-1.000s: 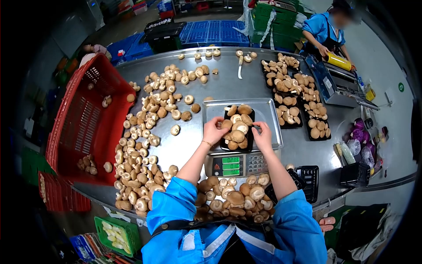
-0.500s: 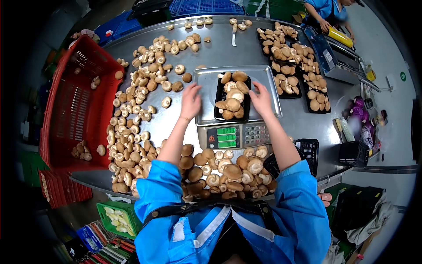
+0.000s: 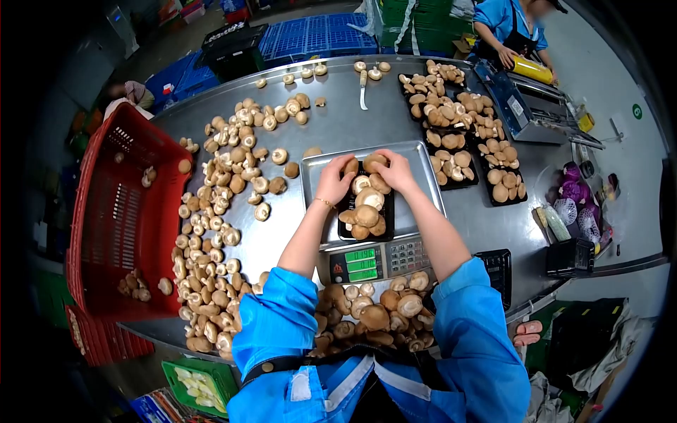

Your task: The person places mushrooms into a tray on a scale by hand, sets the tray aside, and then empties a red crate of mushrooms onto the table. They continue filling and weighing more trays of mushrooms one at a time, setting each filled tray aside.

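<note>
Brown caps [image 3: 374, 162] at the far edge of our black tray [image 3: 347, 202] meet our left hand [image 3: 335, 182] and right hand [image 3: 396, 171], both partly closed, fingers curled. We have the tray on the scale's metal pan [image 3: 417, 215]. Loose mushrooms [image 3: 218, 275] cover the bench's left side, beside a red crate [image 3: 127, 211]; a knife [image 3: 363, 90] lies near its far edge.
</note>
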